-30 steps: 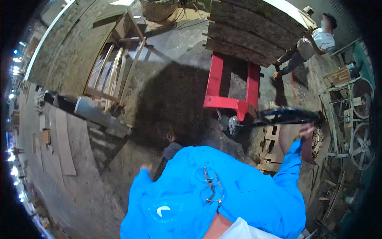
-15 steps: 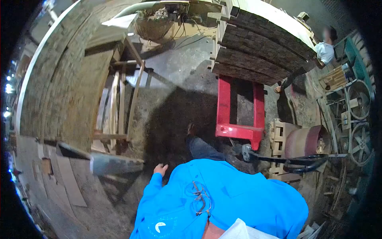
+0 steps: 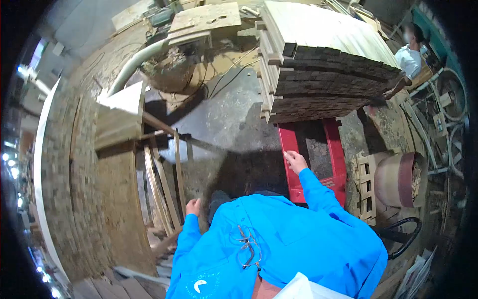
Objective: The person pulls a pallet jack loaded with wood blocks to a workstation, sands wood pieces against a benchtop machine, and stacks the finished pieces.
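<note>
My left hand (image 3: 193, 206) hangs at my left side near the wooden frame (image 3: 178, 174), loosely open and holding nothing. Stretched forward, my right hand (image 3: 296, 161) appears above the red fork of a pallet jack (image 3: 334, 154), its fingers slightly bent and apart. Nothing shows in it; contact with the red metal cannot be judged. Beyond it, a tall stack of wooden boards (image 3: 318, 84) sits over the forks, separated by strips. The jack's black handle loop (image 3: 406, 241) is at my right.
Stacked timber (image 3: 84, 189) runs along my left. A person in a light shirt (image 3: 409, 61) stands beyond the board stack. To the right are a wooden pallet (image 3: 366, 187), a striped barrel (image 3: 398, 179) and large wheels (image 3: 450, 94). A basket (image 3: 169, 72) lies ahead near cables.
My right hand has come into view, reaching forward over the red fork. I have moved forward, so the board stack and jack appear nearer; the jack's handle now lies farther back at my right.
</note>
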### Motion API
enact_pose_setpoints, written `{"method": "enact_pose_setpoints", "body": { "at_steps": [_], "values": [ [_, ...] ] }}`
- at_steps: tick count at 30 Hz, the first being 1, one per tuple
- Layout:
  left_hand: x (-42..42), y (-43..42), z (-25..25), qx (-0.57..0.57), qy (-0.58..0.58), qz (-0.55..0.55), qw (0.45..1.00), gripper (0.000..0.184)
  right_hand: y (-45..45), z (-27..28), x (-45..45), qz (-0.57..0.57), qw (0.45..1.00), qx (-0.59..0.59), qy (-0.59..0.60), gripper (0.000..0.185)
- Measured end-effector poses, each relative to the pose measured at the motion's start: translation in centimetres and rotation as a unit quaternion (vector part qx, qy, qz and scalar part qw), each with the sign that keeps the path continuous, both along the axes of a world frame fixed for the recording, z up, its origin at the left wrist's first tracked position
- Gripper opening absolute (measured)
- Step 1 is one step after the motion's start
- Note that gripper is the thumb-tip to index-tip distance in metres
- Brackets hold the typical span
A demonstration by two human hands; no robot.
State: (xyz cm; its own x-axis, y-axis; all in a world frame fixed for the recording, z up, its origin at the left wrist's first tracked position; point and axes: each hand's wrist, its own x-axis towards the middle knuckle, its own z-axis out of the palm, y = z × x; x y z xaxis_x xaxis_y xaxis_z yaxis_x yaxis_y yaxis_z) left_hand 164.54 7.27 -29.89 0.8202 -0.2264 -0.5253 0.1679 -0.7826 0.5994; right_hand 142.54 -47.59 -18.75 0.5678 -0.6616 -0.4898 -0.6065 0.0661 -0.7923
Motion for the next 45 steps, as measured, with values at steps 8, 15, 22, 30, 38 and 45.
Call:
{"method": "enact_pose_setpoints", "body": {
  "at_steps": [8,15,22,30,38,45],
  "values": [
    [21.2,-11.6,-1.1,-0.230,0.200,0.126,0.944,0.038,-5.4,9.2,12.3,-0.254,0.944,0.092,-0.190,0.069],
    [50.4,-44.0,4.8,-0.302,-0.102,-0.257,0.912,0.039,-6.9,18.1,24.8,-0.412,0.867,0.031,-0.279,0.091],
    [60.8,-79.2,23.2,-0.435,-0.104,-0.438,0.780,0.059,-12.6,18.9,32.7,-0.526,0.773,0.023,-0.355,0.102],
    [58.9,-98.4,31.7,-0.378,0.015,-0.432,0.819,0.088,-18.1,19.5,37.3,-0.549,0.740,0.009,-0.388,0.099],
    [60.2,-105.8,29.0,-0.325,0.170,-0.390,0.845,0.084,-19.1,18.1,39.4,-0.605,0.696,0.020,-0.386,0.093],
    [59.6,-104.7,29.7,-0.311,0.213,-0.497,0.782,0.066,-20.9,20.8,42.2,-0.666,0.617,-0.002,-0.419,0.078]
  ]
}}
